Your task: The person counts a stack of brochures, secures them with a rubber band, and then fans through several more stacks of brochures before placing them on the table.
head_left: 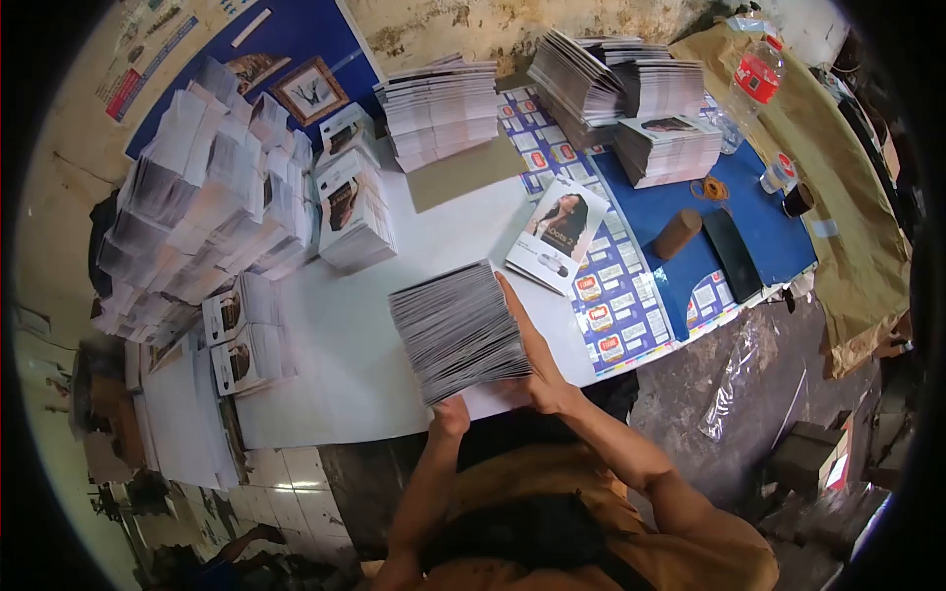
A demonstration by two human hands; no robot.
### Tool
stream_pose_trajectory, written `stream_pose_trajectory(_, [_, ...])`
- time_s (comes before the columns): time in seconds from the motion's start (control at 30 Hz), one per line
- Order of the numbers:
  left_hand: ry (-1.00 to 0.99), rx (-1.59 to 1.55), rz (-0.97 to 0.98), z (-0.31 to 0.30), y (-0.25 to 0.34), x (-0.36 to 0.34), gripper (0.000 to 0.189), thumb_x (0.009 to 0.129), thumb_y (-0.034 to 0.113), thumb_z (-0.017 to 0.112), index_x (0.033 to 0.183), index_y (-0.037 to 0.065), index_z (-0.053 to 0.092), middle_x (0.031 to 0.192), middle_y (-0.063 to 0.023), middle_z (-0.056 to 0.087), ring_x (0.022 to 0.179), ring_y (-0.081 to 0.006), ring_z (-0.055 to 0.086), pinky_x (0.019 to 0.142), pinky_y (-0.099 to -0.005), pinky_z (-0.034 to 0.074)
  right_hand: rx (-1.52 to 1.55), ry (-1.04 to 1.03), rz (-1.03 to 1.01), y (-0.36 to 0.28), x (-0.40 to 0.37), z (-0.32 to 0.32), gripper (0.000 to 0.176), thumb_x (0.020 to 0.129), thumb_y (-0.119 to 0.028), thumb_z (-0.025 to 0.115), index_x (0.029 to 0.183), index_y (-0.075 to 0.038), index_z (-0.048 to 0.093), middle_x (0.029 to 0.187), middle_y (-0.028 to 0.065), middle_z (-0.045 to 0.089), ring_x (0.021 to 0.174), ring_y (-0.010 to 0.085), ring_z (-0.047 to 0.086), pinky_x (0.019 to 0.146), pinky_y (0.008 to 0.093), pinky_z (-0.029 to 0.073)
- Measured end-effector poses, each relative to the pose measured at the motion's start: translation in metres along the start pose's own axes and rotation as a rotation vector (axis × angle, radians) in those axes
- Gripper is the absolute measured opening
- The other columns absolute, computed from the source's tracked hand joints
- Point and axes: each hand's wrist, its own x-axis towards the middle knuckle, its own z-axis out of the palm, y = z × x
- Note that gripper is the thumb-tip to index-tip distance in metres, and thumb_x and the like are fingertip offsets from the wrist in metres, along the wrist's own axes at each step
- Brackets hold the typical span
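A thick stack of printed leaflets (458, 330) stands on edge over the white table, its layered grey paper edges facing up. My left hand (450, 416) grips its near lower corner, most of the fingers hidden beneath or behind it. Along its right side lies my right hand (532, 360), closed against the paper with one finger stretched up the edge. Right of the stack is a smaller pile of leaflets (558, 234) printed with a person's picture and earbuds, apart from both hands.
Tall leaflet piles (187, 197) crowd the left, with banded bundles (353, 212) beside them. More stacks (439, 113) stand at the back. On the right are a brown cylinder (678, 234), a dark green case (733, 256), rubber bands (709, 188) and a plastic bottle (757, 84).
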Motion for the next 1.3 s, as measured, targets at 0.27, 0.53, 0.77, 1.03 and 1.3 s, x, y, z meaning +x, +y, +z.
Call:
stream_pose_trajectory(0.27, [-0.008,0.270,-0.248,-0.040,-0.018,-0.011,0.073,0.096,0.052,0.037,0.140,-0.006,0.025,0.143,-0.0178,0.034,0.131,-0.0295,0.034,0.109,-0.0415,0.027,-0.026,-0.022,0.048,0.009,-0.009,-0.005,0.100,0.067,-0.020,0.055,0.149,0.001,0.002,0.157,0.0201,0.003,0.145,0.0320,0.004,0.117,0.0379,0.007])
stream_pose_trajectory(0.53, [0.015,0.599,-0.074,-0.007,-0.010,-0.013,0.068,0.097,0.048,0.040,0.139,-0.004,0.031,0.141,-0.0211,0.037,0.128,-0.0328,0.039,0.105,-0.0419,0.032,-0.070,0.020,-0.019,0.011,-0.010,0.000,0.097,0.069,-0.021,0.053,0.149,0.003,0.003,0.156,0.0230,0.005,0.145,0.0345,0.006,0.116,0.0389,0.008])
stream_pose_trajectory(0.77, [-0.153,1.010,0.054,-0.035,-0.019,-0.006,0.046,0.097,0.034,0.045,0.124,-0.003,0.045,0.121,-0.0215,0.049,0.109,-0.0327,0.050,0.098,-0.0428,0.037,-0.038,0.114,0.067,0.030,-0.017,-0.004,0.081,0.068,-0.023,0.055,0.139,0.004,0.028,0.135,0.0212,0.033,0.128,0.0341,0.031,0.110,0.0388,0.020])
stream_pose_trajectory(1.03, [-0.237,0.583,-0.243,0.002,0.036,0.073,0.034,0.079,0.017,0.074,0.102,-0.003,0.060,0.095,-0.0107,0.062,0.083,-0.0196,0.059,0.075,-0.0335,0.049,0.131,0.274,0.113,0.045,-0.013,0.007,0.057,0.072,-0.017,0.045,0.127,-0.002,0.039,0.126,0.0090,0.042,0.121,0.0177,0.038,0.104,0.0299,0.027])
stream_pose_trajectory(1.3, [-0.378,1.164,-0.197,0.079,0.111,0.150,0.053,0.069,0.018,0.081,0.111,0.000,0.055,0.097,-0.0155,0.059,0.093,-0.0337,0.060,0.084,-0.0444,0.045,0.489,0.427,0.393,0.052,-0.029,0.002,0.069,0.070,-0.019,0.053,0.135,-0.003,0.039,0.133,0.0109,0.043,0.124,0.0220,0.040,0.100,0.0285,0.033])
